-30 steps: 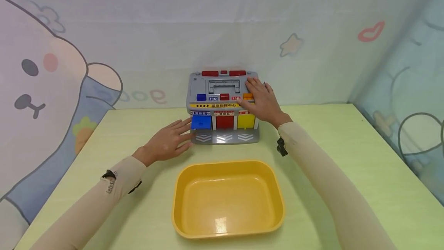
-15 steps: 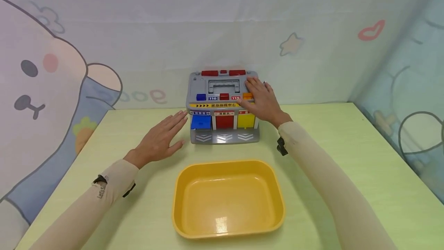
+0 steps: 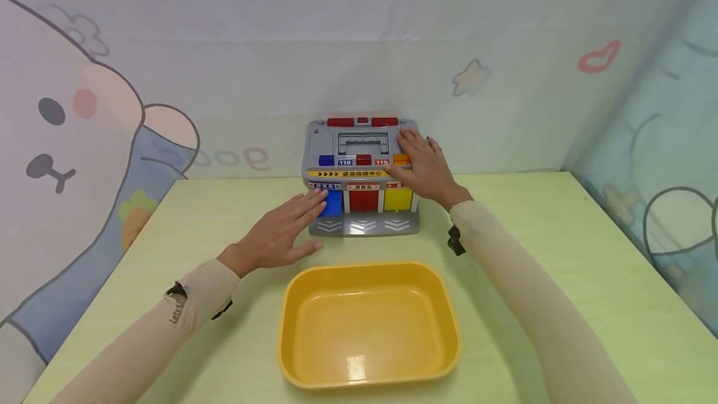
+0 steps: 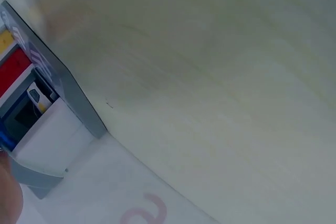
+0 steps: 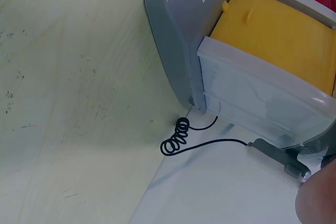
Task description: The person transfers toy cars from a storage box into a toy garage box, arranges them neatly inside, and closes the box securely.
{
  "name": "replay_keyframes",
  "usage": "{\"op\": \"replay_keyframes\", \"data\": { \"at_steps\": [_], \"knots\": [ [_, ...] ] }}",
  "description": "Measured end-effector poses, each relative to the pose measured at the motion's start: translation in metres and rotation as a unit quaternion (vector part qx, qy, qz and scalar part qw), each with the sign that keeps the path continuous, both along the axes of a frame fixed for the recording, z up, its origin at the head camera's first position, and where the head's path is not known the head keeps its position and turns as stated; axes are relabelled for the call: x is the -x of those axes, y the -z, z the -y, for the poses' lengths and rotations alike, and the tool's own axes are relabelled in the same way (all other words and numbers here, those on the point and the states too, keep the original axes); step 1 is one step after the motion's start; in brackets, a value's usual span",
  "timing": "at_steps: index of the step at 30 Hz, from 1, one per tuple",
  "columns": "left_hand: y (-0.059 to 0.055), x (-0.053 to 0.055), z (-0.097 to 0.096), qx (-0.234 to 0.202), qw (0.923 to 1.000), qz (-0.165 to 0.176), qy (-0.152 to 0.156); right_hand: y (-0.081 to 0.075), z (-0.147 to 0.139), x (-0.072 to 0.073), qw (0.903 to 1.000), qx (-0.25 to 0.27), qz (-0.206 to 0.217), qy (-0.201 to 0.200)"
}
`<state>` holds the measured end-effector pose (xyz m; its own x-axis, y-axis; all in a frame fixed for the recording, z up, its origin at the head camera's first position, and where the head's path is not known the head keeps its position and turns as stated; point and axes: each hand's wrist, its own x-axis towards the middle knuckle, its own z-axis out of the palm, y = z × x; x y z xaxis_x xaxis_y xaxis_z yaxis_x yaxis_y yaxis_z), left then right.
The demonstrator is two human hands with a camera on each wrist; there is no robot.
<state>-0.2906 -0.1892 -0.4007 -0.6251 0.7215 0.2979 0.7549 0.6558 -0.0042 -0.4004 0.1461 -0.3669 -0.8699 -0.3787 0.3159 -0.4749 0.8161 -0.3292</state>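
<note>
A grey toy rescue station with blue, red and yellow garage doors stands against the back wall. My left hand reaches to its left bay, fingers straight and overlapping the blue door. In the left wrist view, that bay is partly uncovered, and a small white toy car shows inside. My right hand lies flat on the station's right top, fingers extended beside the orange button. The yellow door is down in the right wrist view.
A yellow tray sits in front of the station on the pale green table. At the station's right side, a grey toy handset hangs with a black coiled cord. A patterned cloth wall rises behind.
My left hand first drew back left from the station, then came right again, over the blue door. That door now hangs lower than before. My right hand has stayed in place.
</note>
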Motion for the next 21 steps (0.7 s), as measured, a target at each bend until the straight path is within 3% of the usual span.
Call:
{"op": "replay_keyframes", "data": {
  "at_steps": [21],
  "knots": [
    [0.012,0.003,-0.005,0.05,0.9973,0.049,-0.02,0.001,0.002,-0.001,1.0,-0.001,-0.002,0.007]
  ]
}}
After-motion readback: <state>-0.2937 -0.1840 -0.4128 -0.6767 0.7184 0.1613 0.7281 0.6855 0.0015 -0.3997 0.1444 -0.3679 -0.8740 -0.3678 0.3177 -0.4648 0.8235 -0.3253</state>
